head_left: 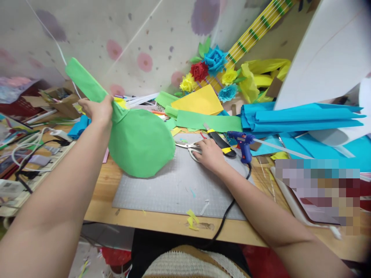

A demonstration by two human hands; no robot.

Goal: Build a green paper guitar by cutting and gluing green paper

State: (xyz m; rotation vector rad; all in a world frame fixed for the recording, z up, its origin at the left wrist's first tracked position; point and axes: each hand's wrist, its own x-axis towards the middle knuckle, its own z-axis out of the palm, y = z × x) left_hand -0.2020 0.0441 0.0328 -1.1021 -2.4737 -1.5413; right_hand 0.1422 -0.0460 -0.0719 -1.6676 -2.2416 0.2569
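Note:
My left hand [99, 111] grips the neck of a green paper-covered paddle shape [142, 144], which has a wide round body and a long straight handle. It is held up over the left part of a grey cutting mat [165, 195]. On the mat, my right hand [211, 155] is closed over the handles of a pair of scissors [186, 145], whose blades point left. Just beyond that hand lies a black and yellow utility knife [219, 139]. A blue hot glue gun [244, 143] with a glue stick in its back rests to the right.
Folded blue paper [301, 117] and green paper strips [207, 120] lie at the back. A yellow guitar-like piece [252, 34] with paper flowers [215, 60] leans on the wall. A power strip [37, 175] with tangled cables sits left. The glue gun's black cord [227, 212] crosses the mat.

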